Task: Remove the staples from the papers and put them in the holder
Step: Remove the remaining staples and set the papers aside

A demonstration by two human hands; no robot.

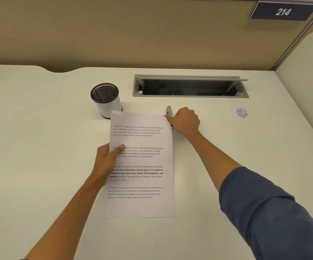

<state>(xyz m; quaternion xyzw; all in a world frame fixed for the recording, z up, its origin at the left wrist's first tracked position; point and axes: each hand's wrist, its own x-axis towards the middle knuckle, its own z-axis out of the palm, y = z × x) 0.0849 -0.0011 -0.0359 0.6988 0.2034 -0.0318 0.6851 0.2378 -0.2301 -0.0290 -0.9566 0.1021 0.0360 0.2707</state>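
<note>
1. We see a white desk [39,128] with a printed sheet, the paper [142,166], lying near its middle, long edge running away from the viewer.
2. The left hand [106,162] grips the paper at its left edge, about halfway along: the thumb lies on top of the print and the other fingers curl beneath, out of sight.
3. The right hand [184,120] sits at the paper's far right corner, fingers curled closed around a grey metal tool [168,111] whose tip points away from the viewer. We take it for a staple remover, though most of it is hidden in the fist.
4. That corner of the paper curls slightly up against the right hand. We cannot tell whether a staple is in it; the spot is covered.
5. The holder [105,99], a white cylinder with a black mesh rim, stands upright just beyond the paper's far left corner, which overlaps its base in our view. Its contents cannot be made out.
6. A small heap of staples [242,112] lies on the desk, well to the right of the right hand and apart from the holder.
7. A grey cable tray [190,86] is set into the desk behind the hands, its lid open.
8. A sign [283,11] reading 214 hangs on the partition at upper right.
9. The right arm wears a blue sleeve [274,212] pushed up the forearm.
</note>
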